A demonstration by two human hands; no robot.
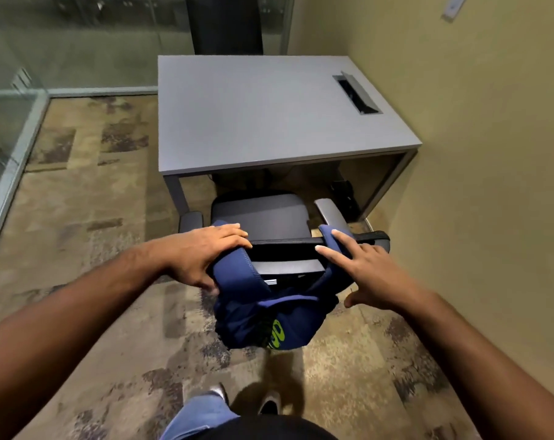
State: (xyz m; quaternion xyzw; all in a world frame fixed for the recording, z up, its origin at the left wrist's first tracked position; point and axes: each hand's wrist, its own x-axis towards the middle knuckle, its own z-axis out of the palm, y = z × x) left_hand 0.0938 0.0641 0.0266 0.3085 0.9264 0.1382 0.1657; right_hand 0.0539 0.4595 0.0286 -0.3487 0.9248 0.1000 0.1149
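1. Shirt (263, 312) of navy cloth with a green print, hung over the top rail of an office chair's backrest (288, 240). Covers the left corner fully, laps the rail short of the right corner, and sags down the near side toward the floor.
2. Left hand (206, 252) laid over the covered left corner, fingers nearly straight across the cloth and thumb down the near side. Presses rather than pinches.
3. Right hand (364, 271) spread wide with straight fingers. Touches the shirt's right shoulder with the fingertips only and clasps nothing.
4. Weakest point, by the look of it: the right shoulder, merely folded over the rail and not hooked round a corner. Could slide inward once the fingertips lift, and the heavier hanging part would then drag the whole shirt off onto the carpet (78, 217).
5. Second risk: a hard push from the left palm may swivel or roll the chair forward, loosening the drape.
6. Beyond the backrest: dark seat (263, 211) and grey armrest (331, 212), tucked partly under a grey desk (269, 115) with an open cable hatch (358, 93).
7. Further out: a beige wall (491, 154) close on the right and a glass partition (9, 122) on the left.
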